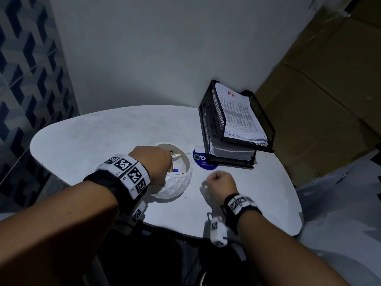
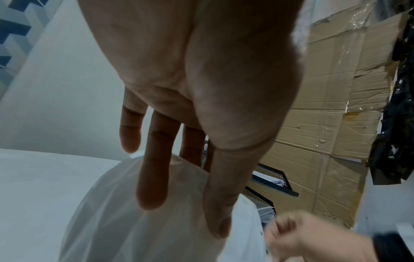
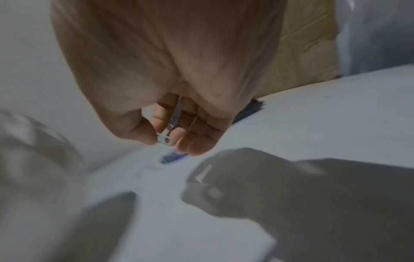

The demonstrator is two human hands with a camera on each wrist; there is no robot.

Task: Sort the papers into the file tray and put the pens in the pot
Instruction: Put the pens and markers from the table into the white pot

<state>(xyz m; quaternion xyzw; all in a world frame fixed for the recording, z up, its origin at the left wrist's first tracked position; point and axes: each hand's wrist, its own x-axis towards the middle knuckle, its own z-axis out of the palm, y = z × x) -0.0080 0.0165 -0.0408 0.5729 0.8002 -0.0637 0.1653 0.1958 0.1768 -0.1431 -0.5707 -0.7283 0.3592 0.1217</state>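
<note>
A white faceted pot stands on the white table with several pens in it. My left hand hangs over the pot with its fingers straight, the thumb lying along the pot's side. To the pot's right, my right hand is curled just above the table and pinches a small silvery clip between thumb and fingertips. The black mesh file tray at the back right holds stacked papers on its two tiers, the top sheet marked "H.R" in red.
A round blue sticker lies between the pot and the tray. Flattened cardboard leans at the right, and a white wall stands behind the table. Patterned blue tiles cover the left. The table's near edge curves just ahead of my wrists.
</note>
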